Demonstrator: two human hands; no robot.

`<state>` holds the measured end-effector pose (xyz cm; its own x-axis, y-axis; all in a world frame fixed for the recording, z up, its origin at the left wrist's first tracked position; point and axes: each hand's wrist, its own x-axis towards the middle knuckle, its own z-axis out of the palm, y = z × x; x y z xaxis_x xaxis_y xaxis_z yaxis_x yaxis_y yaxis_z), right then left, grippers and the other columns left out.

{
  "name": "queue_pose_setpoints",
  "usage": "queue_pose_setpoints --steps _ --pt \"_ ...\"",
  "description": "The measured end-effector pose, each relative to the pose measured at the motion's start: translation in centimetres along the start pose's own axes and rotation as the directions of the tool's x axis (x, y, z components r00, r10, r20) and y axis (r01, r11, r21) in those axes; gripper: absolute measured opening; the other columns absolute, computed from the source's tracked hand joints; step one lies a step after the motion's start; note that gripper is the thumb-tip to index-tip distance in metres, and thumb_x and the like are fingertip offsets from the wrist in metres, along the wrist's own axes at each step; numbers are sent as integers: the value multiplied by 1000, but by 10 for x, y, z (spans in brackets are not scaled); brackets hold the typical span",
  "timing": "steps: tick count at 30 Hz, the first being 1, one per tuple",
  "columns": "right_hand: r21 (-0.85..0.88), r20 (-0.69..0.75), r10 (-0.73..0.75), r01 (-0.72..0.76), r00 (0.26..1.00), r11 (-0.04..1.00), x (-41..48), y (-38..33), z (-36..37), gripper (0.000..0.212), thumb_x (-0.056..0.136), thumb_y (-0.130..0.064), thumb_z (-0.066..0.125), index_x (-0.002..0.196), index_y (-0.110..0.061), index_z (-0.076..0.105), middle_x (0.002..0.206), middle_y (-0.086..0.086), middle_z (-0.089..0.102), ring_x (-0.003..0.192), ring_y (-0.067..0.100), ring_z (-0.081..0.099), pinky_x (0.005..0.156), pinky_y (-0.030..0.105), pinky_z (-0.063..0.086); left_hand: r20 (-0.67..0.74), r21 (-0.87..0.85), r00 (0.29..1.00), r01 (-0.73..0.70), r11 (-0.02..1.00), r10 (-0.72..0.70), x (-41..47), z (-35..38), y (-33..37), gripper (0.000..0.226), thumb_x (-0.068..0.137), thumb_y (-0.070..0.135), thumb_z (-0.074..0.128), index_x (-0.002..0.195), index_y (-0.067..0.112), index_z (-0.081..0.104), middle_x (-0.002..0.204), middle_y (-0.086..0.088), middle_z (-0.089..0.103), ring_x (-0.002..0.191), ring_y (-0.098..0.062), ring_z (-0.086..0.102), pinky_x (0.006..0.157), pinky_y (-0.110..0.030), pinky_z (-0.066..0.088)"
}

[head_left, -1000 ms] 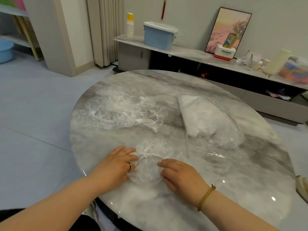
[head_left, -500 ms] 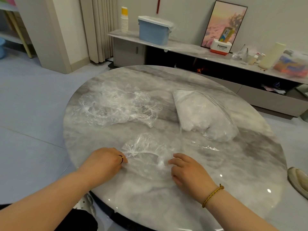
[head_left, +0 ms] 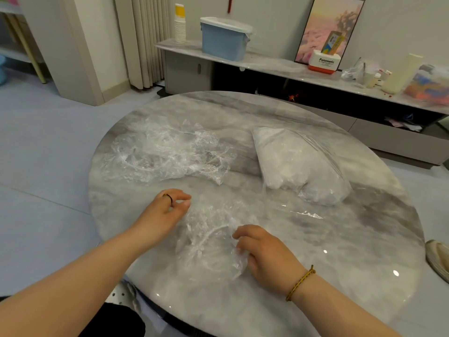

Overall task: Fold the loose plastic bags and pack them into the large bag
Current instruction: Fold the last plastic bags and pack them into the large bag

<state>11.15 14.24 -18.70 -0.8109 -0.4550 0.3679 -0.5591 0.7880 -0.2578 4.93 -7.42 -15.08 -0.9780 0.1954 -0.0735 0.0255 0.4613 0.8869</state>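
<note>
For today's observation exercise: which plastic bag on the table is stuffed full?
The large bag at right: bulging white, while the loose bags lie crumpled.

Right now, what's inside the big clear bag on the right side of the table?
The large bag is see-through and holds a packed white mass of plastic bags. How many there are, and anything beneath that mass against the table, is covered.

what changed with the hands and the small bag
The left hand moved away from the person and went from lying flat on the small crumpled clear plastic bag to pinching its far edge. The right hand curled its grip onto the near right edge, and the bag is spread wider between them. The pile of loose clear bags and the large stuffed clear bag stayed put.
</note>
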Motion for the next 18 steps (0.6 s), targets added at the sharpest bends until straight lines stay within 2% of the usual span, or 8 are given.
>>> queue_pose_setpoints --steps 2,4,6,8,10,12,15,18 --pt "307 -2 205 -194 979 932 3 -6 -4 28 62 -17 28 64 -20 56 87 -4 67 94 9 51 78 3 40 -16 111 994 105 988 -104 9 4 -5 36 93 23 51 128 15 47 128 -4 48 97 -10 45 82 -16 32" --pt "472 15 438 -393 899 789 8 -11 -11 19 67 -27 31 63 -22 49 81 -18 58 83 3 54 75 5 39 34 146 988 143 979 -150 14 8 -5 45 89 23 57 132 14 44 119 -2 54 97 -14 49 84 -20 36" --pt "437 0 595 -535 804 723 12 -13 -18 14 80 -30 50 69 -31 43 77 -19 49 74 -1 48 66 14 37 71 198 986 137 971 -153 18 16 -6 42 86 22 63 125 16 49 94 6 55 92 -14 52 85 -22 39" --pt "289 72 679 -667 730 686 16 -13 -23 26 80 -40 62 85 -27 40 82 -17 44 76 2 45 64 16 34 87 307 986 109 946 -142 18 23 -2 31 84 20 64 114 19 55 78 11 49 83 -12 51 80 -21 39" --pt "123 158 701 -719 695 684 18 -13 -22 35 80 -46 62 94 -25 38 87 -13 44 82 7 45 67 19 34 86 319 990 81 944 -114 18 28 -1 17 83 17 64 98 20 59 72 11 48 74 -10 49 68 -16 38" --pt "31 191 697 -714 691 699 18 -11 -17 19 87 -35 56 92 -24 41 88 -10 49 81 10 46 66 22 34 88 265 991 71 962 -97 18 28 1 7 83 13 64 84 19 60 71 9 51 70 -8 49 61 -10 36" --pt "86 154 746 -761 648 643 17 -1 -17 9 89 -15 48 83 -23 48 74 -8 53 75 15 49 60 24 36 28 253 997 61 965 -71 21 18 0 13 84 9 62 75 18 58 71 11 52 67 -3 48 52 -4 36" --pt "200 144 799 -808 584 554 15 14 -22 12 87 -9 48 83 -20 51 63 -11 47 70 17 50 52 19 34 -60 285 995 91 954 -78 22 6 -1 14 84 8 62 74 17 57 73 9 52 72 -8 48 54 -16 33"
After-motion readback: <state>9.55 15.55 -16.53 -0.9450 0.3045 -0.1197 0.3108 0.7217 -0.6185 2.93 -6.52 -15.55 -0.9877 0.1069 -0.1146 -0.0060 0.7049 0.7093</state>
